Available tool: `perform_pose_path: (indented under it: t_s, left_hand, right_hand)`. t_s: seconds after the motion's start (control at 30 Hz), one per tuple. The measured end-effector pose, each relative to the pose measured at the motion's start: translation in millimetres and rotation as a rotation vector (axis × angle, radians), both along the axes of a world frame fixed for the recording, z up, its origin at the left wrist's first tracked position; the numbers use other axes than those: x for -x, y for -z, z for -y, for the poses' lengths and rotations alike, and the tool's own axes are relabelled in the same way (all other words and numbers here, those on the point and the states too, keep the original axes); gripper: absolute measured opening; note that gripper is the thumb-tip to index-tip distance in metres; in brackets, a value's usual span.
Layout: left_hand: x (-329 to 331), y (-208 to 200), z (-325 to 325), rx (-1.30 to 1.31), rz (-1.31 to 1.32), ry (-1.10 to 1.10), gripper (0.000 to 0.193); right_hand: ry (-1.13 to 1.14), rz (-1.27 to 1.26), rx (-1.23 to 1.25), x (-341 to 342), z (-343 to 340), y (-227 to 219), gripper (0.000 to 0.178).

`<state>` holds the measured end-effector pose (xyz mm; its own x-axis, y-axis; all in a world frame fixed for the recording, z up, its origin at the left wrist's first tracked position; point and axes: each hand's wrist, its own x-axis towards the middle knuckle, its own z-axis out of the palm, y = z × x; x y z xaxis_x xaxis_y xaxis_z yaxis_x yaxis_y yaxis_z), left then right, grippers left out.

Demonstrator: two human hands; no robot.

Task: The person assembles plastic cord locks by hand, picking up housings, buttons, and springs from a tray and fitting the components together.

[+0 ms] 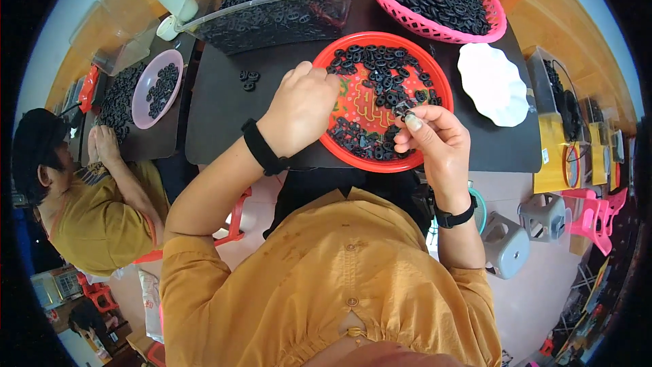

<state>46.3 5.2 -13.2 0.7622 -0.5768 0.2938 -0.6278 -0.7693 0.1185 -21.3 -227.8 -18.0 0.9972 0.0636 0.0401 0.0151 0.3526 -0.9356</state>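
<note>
Small dark piece (pixel 404 107) is pinched by right hand (pixel 443 137), thumb against fingers, over red round tray (pixel 372 164) of black oval pieces (pixel 388 83). Left hand (pixel 303 105) is curled at tray's left rim; contents can't be told. Piece is probably best held lightly, low over tray.

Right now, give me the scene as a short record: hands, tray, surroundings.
Left hand: curled at the red tray's left rim; any grip hidden
Right hand: pinching a small dark piece over the tray
Tray contents: black pieces, patterned base showing
Beyond tray: clear bin, pink basket, both holding black pieces
Right of tray: white wavy-edged dish
Left of tray: few loose pieces
Far left: co-worker
</note>
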Motion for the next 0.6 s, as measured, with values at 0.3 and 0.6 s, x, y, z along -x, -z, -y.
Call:
perform_pose_path:
  t_s: [0.3,0.6]
  left_hand:
    - [20,-12,14,0.683,-0.627,0.014,0.019]
    - [35,-1,17,1.07,-0.858,0.087,0.027]
  right_hand:
    - [-0.044,-0.005,0.007,-3,1,3,0.013]
    - [-0.082,0.017,0.058,-8,-6,-4,0.017]
